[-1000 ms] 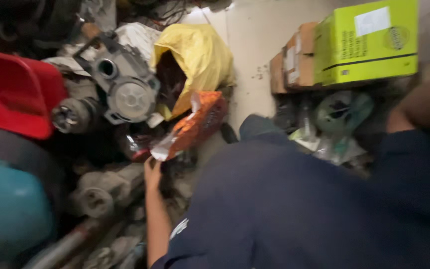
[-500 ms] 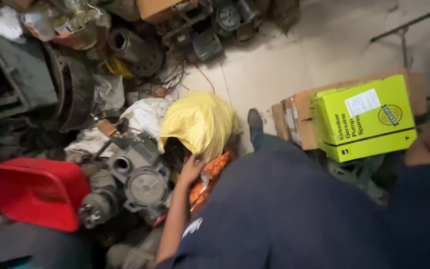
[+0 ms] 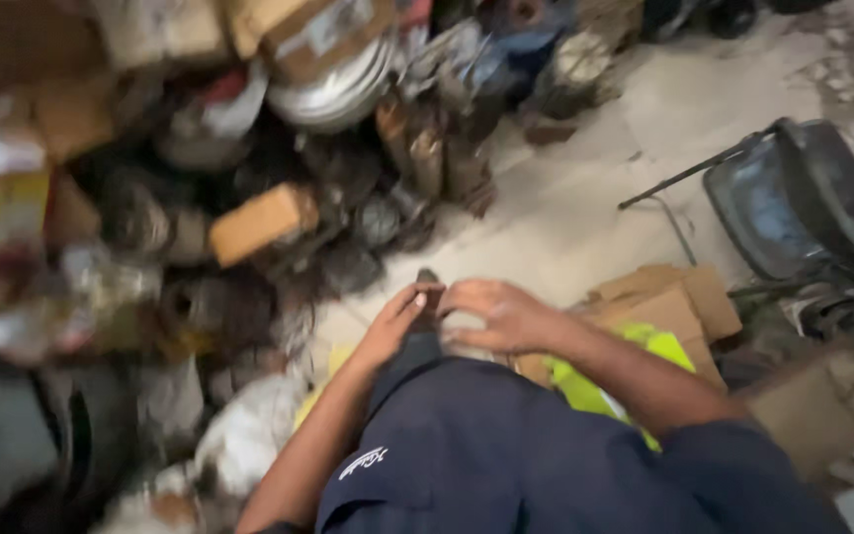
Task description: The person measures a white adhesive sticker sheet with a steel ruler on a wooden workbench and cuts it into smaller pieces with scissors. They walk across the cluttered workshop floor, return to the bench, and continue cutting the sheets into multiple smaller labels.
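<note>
A: Small pale thing (image 3: pixel 462 326), that's what sits between your two hands; the blur hides what kind of thing it is. It is over your knee, just above the dark blue trousers (image 3: pixel 506 445).

B: And how do my hands stand?

A: Your left hand (image 3: pixel 402 316) has its fingers stretched out straight and close together, tips touching the right hand. Your right hand (image 3: pixel 501 314) is cupped, palm down, fingers curled over the pale thing. Whether either one truly grips it I cannot tell.

B: What lies round them?

A: Under your right forearm there's a bright yellow-green box (image 3: pixel 595 391), resting on flattened brown cardboard (image 3: pixel 669 302) on the concrete floor (image 3: pixel 595 198). Past the cardboard, towards the right edge of the floor, stands a dark chair (image 3: pixel 793 203) with thin metal legs. On your left side a heap of grimy metal parts (image 3: pixel 348 218) covers the floor, with a tan block (image 3: pixel 261 222) lying on top of it and white crumpled wrapping (image 3: pixel 249 435) beside your left forearm.
</note>
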